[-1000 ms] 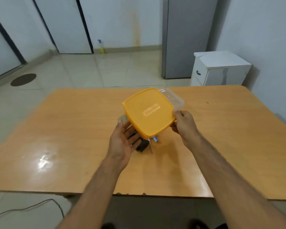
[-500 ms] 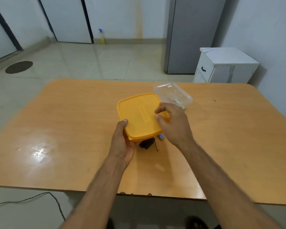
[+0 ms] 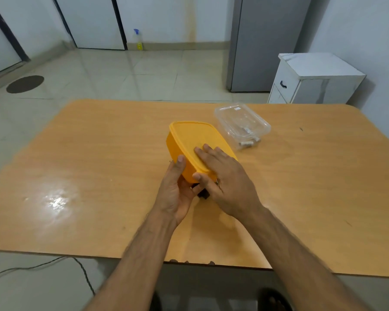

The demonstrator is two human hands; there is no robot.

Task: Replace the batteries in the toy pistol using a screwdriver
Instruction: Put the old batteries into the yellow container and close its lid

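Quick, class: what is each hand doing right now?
Left hand: grips the yellow box from the side.
Right hand: fingers flat on the box's lid, thumb at its rim.

Wood table (image 3: 76, 153), white cabinet (image 3: 312, 79), grey fridge (image 3: 265, 41), spray bottle (image 3: 139, 40) by wall.
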